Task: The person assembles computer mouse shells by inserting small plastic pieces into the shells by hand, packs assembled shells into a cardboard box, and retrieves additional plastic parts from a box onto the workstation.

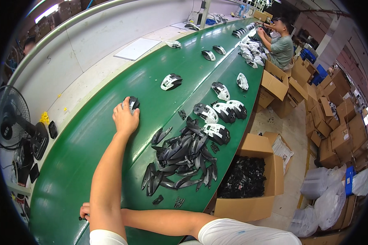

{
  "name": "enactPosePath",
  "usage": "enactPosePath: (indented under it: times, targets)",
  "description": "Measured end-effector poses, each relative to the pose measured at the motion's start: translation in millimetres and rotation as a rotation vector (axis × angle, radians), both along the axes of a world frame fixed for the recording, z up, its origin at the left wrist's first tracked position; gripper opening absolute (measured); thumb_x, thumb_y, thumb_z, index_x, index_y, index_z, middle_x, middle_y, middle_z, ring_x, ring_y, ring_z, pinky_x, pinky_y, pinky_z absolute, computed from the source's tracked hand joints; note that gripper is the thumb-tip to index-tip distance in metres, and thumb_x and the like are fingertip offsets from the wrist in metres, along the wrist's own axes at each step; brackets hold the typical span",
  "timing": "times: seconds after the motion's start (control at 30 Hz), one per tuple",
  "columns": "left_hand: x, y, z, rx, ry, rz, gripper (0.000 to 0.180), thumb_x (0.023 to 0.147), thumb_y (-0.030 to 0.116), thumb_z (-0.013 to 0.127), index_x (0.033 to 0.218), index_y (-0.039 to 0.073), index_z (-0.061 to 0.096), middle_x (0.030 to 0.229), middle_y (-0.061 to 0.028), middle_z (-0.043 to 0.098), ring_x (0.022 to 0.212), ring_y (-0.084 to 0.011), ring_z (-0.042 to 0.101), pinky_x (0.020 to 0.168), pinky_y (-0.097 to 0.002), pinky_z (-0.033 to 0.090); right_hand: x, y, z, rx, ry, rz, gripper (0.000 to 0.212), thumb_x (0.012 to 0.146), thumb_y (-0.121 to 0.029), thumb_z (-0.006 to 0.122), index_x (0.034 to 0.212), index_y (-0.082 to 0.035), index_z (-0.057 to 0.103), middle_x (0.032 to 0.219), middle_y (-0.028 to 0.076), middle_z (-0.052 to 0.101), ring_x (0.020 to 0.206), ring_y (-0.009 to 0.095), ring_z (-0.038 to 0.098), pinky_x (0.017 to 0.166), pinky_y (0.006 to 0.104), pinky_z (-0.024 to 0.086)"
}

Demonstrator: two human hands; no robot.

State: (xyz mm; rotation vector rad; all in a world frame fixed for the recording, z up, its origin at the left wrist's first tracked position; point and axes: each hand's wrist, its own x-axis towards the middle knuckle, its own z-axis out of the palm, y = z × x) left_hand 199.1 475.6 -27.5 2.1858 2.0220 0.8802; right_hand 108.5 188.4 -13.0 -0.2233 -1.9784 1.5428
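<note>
My left hand (pixel 126 118) reaches forward over the green table, its fingers curled round a dark computer mouse shell (pixel 133 103). My right arm crosses beneath the left one. At the lower left, my right hand (pixel 85 210) is partly hidden behind the left forearm; its fingers are closed on a small black part (pixel 81 219) whose kind I cannot make out. A heap of curved black plastic side pieces (pixel 180 151) lies right of my left arm. Beside the heap sit several white-and-black mouse shells (pixel 217 133), and another shell (pixel 171 82) lies farther up the table.
The long green conveyor-like table (pixel 77 163) runs away to the upper right. An open carton (pixel 243 208) of small black parts stands against its right edge. A fan (pixel 14 122) is at the left. A co-worker (pixel 282 47) sits at the far right beside more mouse shells.
</note>
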Motion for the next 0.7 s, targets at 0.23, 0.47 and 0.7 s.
enactPosePath:
  times: [0.23, 0.47, 0.7]
  targets:
    - [-94, -103, 96, -0.203, -0.567, -0.051, 0.066, 0.097, 0.038, 0.07, 0.156, 0.016, 0.052, 0.143, -0.0188, 0.06, 0.132, -0.0343, 0.053, 0.114, -0.0443, 0.041, -19, -17, -6, -0.108, -0.061, -0.216, 0.027, 0.095, -0.013, 0.068, 0.121, -0.006, 0.069, 0.117, 0.017, 0.07, 0.115, 0.038, 0.066, 0.1, 0.0454, 0.052]
    - [-214, -291, 147, 0.194, -0.984, -0.016, 0.059, 0.102, 0.025, 0.057, 0.157, 0.004, 0.049, 0.149, -0.0099, 0.056, 0.131, -0.0192, 0.054, 0.11, -0.0315, 0.04, -21, -5, -1, -0.341, 0.074, -0.176, 0.021, 0.1, -0.013, 0.071, 0.119, -0.003, 0.072, 0.108, 0.005, 0.073, 0.092, 0.012, 0.064, 0.082, 0.0312, 0.055]
    - [-237, -393, 34, 0.462, -1.293, 0.312, 0.061, 0.103, 0.03, 0.053, 0.158, 0.006, 0.045, 0.155, -0.0075, 0.053, 0.138, -0.0197, 0.051, 0.104, -0.0318, 0.044, -7, -5, 2, -0.488, -0.011, -0.154, 0.02, 0.101, -0.011, 0.074, 0.119, -0.003, 0.071, 0.106, 0.002, 0.072, 0.096, 0.009, 0.065, 0.088, 0.0276, 0.055]
